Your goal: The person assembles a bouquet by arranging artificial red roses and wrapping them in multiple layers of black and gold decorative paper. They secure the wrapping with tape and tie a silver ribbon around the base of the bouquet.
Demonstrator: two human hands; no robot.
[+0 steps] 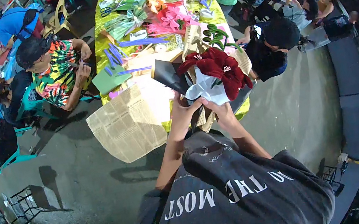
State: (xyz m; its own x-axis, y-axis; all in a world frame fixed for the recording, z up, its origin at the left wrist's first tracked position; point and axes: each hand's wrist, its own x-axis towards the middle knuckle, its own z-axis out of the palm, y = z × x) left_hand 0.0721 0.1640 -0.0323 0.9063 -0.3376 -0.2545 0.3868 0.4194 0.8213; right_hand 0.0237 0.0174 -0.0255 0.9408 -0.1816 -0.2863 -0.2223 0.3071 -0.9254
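I hold a bouquet of dark red velvety flowers (224, 69) upright at the near edge of the table. White paper (206, 89) wraps its front, and a black sheet (168, 77) stands up on its left side. My left hand (183, 112) closes around the lower left of the wrapping. From the other side my right hand (218, 108) grips it, both thumbs nearly meeting at the front of the white paper. The stems and most fingertips are hidden behind the paper. Printed brown wrapping paper (127, 123) hangs over the table's near left edge.
The table has a shiny yellow cover (101, 27). On it lie purple craft stems (114, 55), pink material (171, 18), a green sheet (108, 79), tape rolls and a green leafy stem (215, 36). People sit at both sides, one in a floral shirt (61, 70) at left.
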